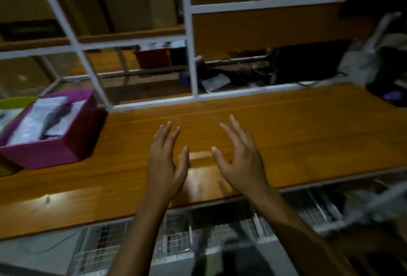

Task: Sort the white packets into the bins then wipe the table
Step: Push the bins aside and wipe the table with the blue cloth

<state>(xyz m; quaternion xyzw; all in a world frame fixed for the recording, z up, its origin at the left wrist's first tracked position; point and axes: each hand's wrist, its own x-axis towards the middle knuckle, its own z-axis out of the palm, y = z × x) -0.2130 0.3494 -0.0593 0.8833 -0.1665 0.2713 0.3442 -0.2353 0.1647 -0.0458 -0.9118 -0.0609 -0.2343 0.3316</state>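
My left hand [166,161] and my right hand [239,159] hover side by side over the middle of the wooden table [297,135], fingers spread, holding nothing. At the left stands a magenta bin [55,152] with white packets [41,119] lying inside it. A lime green bin [15,101] sits just behind it at the frame's left edge, also with a white packet [6,115] in it. No loose packet shows on the tabletop. The picture is dim and blurred.
A white metal frame [189,60] rises along the table's far edge. Behind it are a red box [152,57], dark cables and a white paper [215,82]. White wire racks [176,238] lie below the near edge. Clutter sits at the right.
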